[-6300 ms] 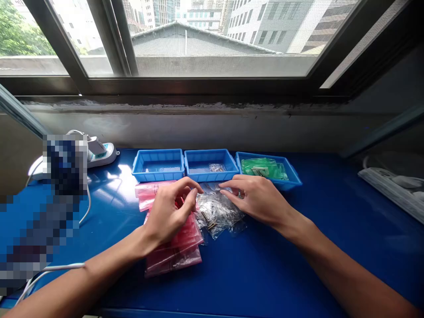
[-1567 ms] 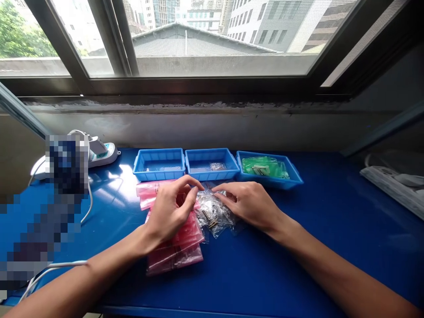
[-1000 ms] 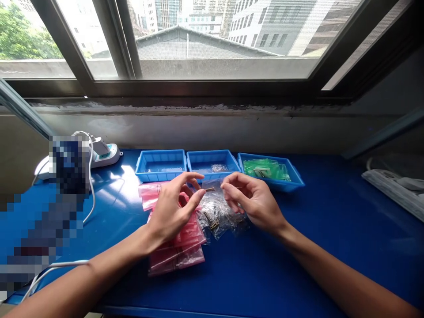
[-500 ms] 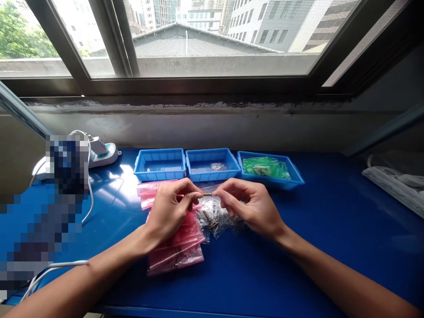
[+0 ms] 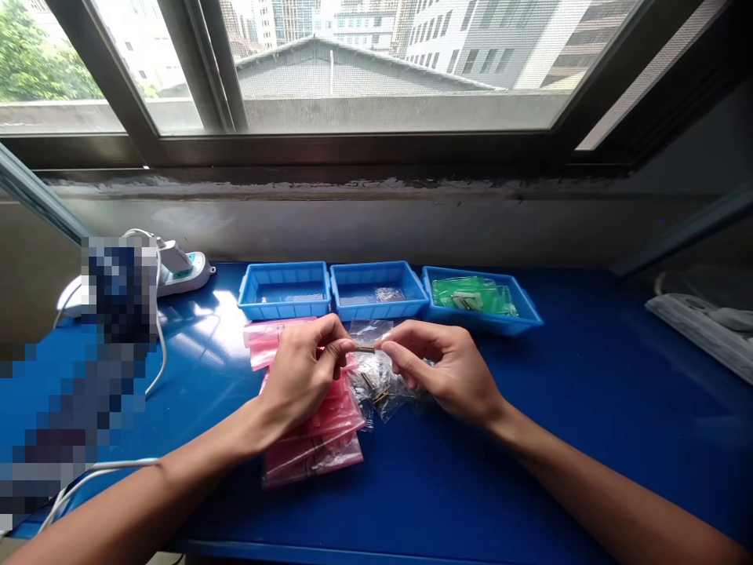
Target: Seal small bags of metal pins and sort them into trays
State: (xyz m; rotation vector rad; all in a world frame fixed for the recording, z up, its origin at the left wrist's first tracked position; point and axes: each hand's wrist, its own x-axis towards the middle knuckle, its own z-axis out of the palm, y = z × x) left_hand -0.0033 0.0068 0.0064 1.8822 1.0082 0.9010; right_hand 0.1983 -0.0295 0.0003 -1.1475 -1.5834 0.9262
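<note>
Between my two hands is a thin, short brass-coloured metal rod (image 5: 365, 349), held level. My left hand (image 5: 307, 359) pinches its left end between thumb and fingertips. At its right end the thumb and forefinger of my right hand (image 5: 445, 362) are closed; whether they grip the rod or another tiny part is too small to tell. Below the hands lie clear plastic bags (image 5: 391, 384) with several brass-coloured and dark pins in them. Pink plastic bags (image 5: 314, 455) are spread under and in front of my left hand, partly hidden by it.
Three blue bins stand in a row: a left bin (image 5: 283, 309) with a few small bits, a middle bin (image 5: 358, 308) with small metal parts, and a right bin (image 5: 482, 318) holding green bags (image 5: 471, 292). Power strips (image 5: 197, 273) and white cables lie at the sides.
The rod shows a little more between my fingertips and has shifted slightly. Both hands keep nearly the same place and pinch. Bags and bins are unmoved.
</note>
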